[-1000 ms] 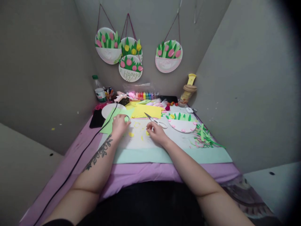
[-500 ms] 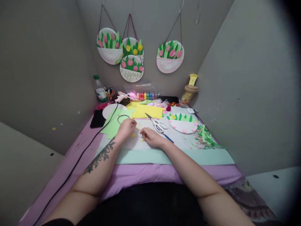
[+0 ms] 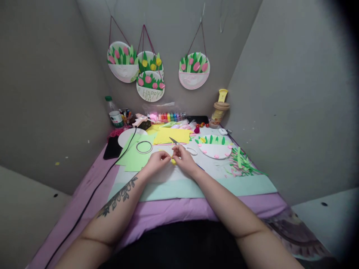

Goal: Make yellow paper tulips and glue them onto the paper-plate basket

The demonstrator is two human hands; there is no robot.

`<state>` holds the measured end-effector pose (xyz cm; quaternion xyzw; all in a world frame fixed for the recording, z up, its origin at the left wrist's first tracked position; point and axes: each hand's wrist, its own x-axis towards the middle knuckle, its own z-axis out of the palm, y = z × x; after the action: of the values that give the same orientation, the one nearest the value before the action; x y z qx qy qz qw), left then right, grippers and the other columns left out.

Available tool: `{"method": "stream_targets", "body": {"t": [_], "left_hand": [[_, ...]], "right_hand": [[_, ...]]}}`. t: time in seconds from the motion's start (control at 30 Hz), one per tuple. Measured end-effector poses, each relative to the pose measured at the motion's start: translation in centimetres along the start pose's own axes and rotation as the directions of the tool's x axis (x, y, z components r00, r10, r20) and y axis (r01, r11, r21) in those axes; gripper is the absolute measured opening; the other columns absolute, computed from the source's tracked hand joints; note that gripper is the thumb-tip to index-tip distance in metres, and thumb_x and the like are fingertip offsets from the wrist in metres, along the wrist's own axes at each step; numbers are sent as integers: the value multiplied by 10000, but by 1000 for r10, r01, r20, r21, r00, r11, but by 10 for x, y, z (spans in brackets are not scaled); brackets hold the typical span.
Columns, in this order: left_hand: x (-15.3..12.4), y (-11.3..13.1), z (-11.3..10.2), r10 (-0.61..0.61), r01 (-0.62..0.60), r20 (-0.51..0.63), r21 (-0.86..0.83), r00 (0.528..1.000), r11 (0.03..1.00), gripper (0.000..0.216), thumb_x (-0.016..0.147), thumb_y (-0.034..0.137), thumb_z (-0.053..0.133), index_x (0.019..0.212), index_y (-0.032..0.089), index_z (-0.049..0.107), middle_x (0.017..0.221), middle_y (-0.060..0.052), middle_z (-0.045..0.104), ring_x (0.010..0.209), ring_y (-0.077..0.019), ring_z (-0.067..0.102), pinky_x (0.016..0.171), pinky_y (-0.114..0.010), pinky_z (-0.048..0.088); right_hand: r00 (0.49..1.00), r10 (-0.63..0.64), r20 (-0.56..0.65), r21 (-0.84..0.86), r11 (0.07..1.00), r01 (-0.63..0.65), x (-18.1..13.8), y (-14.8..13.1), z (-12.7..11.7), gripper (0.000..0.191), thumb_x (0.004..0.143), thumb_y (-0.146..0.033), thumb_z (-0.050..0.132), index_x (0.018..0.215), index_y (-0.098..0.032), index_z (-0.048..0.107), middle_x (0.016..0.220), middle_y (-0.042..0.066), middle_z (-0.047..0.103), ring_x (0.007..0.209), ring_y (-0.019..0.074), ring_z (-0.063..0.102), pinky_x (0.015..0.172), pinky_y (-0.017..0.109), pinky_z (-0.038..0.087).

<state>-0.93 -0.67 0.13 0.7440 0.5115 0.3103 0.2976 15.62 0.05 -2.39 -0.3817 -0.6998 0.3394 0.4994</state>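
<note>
Table [image 3: 196, 209]: covered with a purple cloth, a pale mint sheet [image 3: 246, 185] laid across the near working area. Grey walls on three sides; four paper-plate flower baskets [image 3: 193, 71] hang on the back wall by cords.

Green paper sheet [image 3: 131, 158] lies left of centre with a ring [image 3: 144, 147] resting on it. Yellow paper sheet [image 3: 171, 135] sits behind the hands. Unfinished plate basket [image 3: 214, 148] lies flat to the right, green paper strips [image 3: 242, 164] heaped just beside it. Black cable [image 3: 92, 194] runs along the left edge up to a glue gun [image 3: 139, 120]. Row of paint bottles [image 3: 168, 116] stands at the back.

Scissors [image 3: 186, 147] lie partly hidden behind the right hand.

Left hand [image 3: 157, 161] and right hand [image 3: 183, 158] meet at table centre, just above the surface. Fingertips of both pinch a small yellow paper piece [image 3: 173, 161] between them; its shape is too small to tell.
</note>
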Motion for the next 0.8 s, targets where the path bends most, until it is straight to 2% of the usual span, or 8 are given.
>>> {"method": "stream_targets", "body": {"t": [0.13, 0.27, 0.37, 0.47, 0.53, 0.63, 0.7, 0.8], "left_hand": [[1, 0, -1, 23, -23, -16, 0, 1000, 1000, 208, 787, 306, 492, 774, 168, 646, 756, -28, 669, 707, -170, 597, 666, -278, 451], [-1, 6, -6, 148, -147, -30, 27, 989, 989, 229, 782, 230, 529, 977, 202, 645, 978, -42, 656, 852, -168, 591, 774, -285, 459], [-3, 10, -6, 334, -333, 13, 112, 942, 936, 211, 808, 237, 551, 981, 231, 672, 1004, -57, 629, 924, -178, 577, 837, -303, 447], [-5, 12, -5, 406, -409, 42, 107, 913, 906, 181, 828, 295, 560, 942, 229, 685, 977, -59, 624, 926, -174, 577, 849, -299, 444], [-4, 11, -5, 338, -338, 1, 55, 941, 940, 237, 802, 344, 594, 989, 213, 661, 995, -60, 630, 899, -174, 581, 810, -290, 457], [-3, 10, -5, 74, -77, -35, -80, 997, 994, 313, 774, 405, 592, 981, 174, 641, 952, -63, 652, 814, -173, 584, 717, -277, 461], [-2, 10, -6, -50, 54, 34, -147, 998, 988, 314, 778, 432, 559, 886, 153, 657, 805, -45, 656, 692, -155, 570, 615, -255, 440], [-2, 9, -5, -100, 117, 105, -172, 989, 978, 329, 770, 445, 544, 789, 140, 667, 599, 2, 588, 505, -111, 481, 477, -220, 356]], "right_hand": [[986, 150, -70, 226, 965, -131, 3, -2, -1, 338, 659, -151, 564, 977, -222, 475, 828, -23, 526, 726, 131, 558, 698, 300, 474], [937, 348, 13, 473, 824, -312, 4, -4, -5, 394, 603, -162, 603, 956, -240, 449, 799, -56, 552, 623, 109, 578, 634, 281, 486], [907, 405, 118, 523, 750, -404, 2, -5, -6, 409, 589, -157, 622, 952, -228, 446, 759, -57, 578, 556, 102, 569, 562, 256, 466], [912, 391, 125, 498, 770, -399, 1, -5, -6, 395, 592, -160, 638, 934, -213, 448, 715, -53, 575, 531, 106, 556, 517, 247, 456], [927, 370, 55, 480, 805, -350, 2, -4, -6, 379, 606, -150, 618, 932, -220, 437, 734, -59, 558, 558, 103, 567, 547, 253, 474], [959, 270, -88, 393, 894, -216, 3, -1, -6, 336, 653, -144, 563, 950, -234, 433, 794, -59, 529, 620, 95, 584, 642, 277, 510], [977, 169, -127, 287, 950, -127, 3, 0, -6, 298, 694, -150, 524, 968, -234, 441, 812, -47, 523, 651, 101, 592, 677, 299, 525], [992, 83, -96, 169, 983, -66, 1, -1, -3, 268, 724, -140, 492, 973, -230, 447, 806, -33, 524, 672, 115, 597, 682, 314, 533]]}}
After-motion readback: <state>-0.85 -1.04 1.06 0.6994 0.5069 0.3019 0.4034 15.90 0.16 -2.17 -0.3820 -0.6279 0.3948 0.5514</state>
